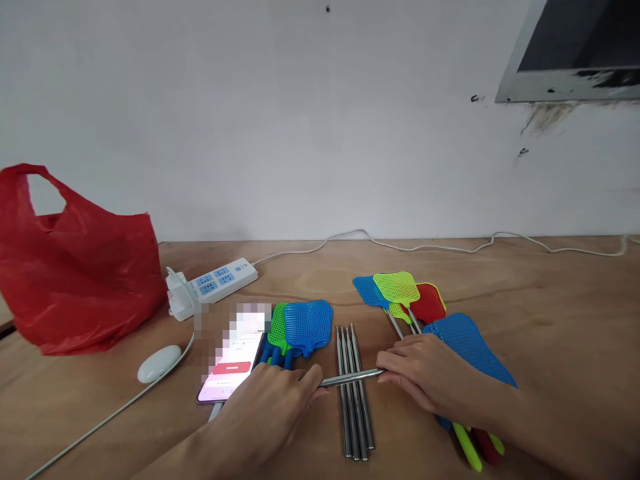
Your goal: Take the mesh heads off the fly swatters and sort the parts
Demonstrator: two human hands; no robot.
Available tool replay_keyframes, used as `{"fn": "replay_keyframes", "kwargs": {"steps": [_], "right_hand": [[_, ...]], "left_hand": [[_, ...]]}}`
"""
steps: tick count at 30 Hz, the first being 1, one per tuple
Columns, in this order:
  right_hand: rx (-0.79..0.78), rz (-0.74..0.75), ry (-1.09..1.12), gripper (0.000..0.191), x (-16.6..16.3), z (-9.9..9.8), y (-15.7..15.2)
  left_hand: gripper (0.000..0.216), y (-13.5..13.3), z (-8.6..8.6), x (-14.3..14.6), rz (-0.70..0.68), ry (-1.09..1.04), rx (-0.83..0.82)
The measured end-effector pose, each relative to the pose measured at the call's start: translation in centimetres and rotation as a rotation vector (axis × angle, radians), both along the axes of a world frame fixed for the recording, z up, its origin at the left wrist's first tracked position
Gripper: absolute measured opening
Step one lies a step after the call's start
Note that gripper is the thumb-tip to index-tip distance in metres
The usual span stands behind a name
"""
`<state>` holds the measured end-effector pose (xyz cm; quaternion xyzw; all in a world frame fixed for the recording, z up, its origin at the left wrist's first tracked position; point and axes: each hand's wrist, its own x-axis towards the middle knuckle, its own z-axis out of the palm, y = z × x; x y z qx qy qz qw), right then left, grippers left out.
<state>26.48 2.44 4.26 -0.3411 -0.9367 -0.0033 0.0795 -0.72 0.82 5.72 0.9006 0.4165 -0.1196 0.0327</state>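
- Left hand (283, 397), lower frame, left of centre: closed round one end of a slim silver metal rod (350, 378).
- Right hand (423, 367), lower right of centre: gripping the other end.
- Rod spans lower centre, crossing above parallel silver metal rods (357, 423) on the brown wooden tabletop (560, 320).
- Blue and green perforated plastic swatter heads (309, 325) left of these; multicoloured plastic swatters (397, 288) at right, partly hidden by right hand.
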Motion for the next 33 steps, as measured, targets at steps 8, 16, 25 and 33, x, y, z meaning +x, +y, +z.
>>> {"fn": "replay_keyframes", "kwargs": {"steps": [8, 16, 25, 33], "right_hand": [[0.145, -0.079, 0.106, 0.012, 1.6, -0.1, -0.1], [0.073, -0.075, 0.058, 0.002, 3.3, 0.7, 0.6], [0.006, -0.007, 0.021, 0.013, 2.2, 0.8, -0.1], [0.037, 0.030, -0.066, 0.015, -0.5, 0.2, 0.6]], "left_hand": [[0.035, -0.2, -0.9, -2.0, 0.006, -0.211, 0.000], [0.034, -0.3, -0.4, -3.6, -0.003, -0.235, -0.029], [0.037, -0.3, -1.0, -3.8, -0.105, -0.158, 0.010], [0.033, -0.3, -0.6, -1.8, -0.078, -0.107, 0.017]]}}
